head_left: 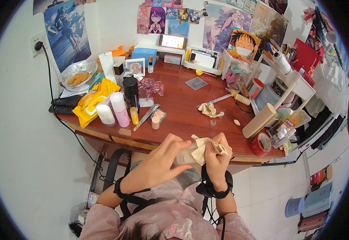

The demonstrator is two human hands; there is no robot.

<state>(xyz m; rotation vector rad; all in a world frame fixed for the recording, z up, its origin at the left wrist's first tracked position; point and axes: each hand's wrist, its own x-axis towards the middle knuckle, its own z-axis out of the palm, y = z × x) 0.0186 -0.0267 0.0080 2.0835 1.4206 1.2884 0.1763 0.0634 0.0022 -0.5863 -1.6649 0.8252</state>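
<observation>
Just in front of the desk's near edge, my left hand (pixel 158 160) curves its thumb and fingers around a pale beige container (pixel 183 157) with faint print. Its full shape is partly hidden, so I cannot tell if it is a bottle or a jar. Pinched in my right hand (pixel 217 162) is a crumpled cream-coloured cloth or tissue (pixel 199 150), pressed against the container's right end. Another crumpled piece of cream tissue (pixel 209 110) lies on the desk beyond my hands, close to a roller-like tool (pixel 240 97).
Bottles, including a pink one (pixel 120 111), and a yellow wipes pack (pixel 95 103) crowd the left of the wooden desk (pixel 174 108). On the right stand a beige cylinder (pixel 259 121), a red tape roll (pixel 261 144) and a white shelf (pixel 298 86). A lit phone (pixel 173 41) leans at the back.
</observation>
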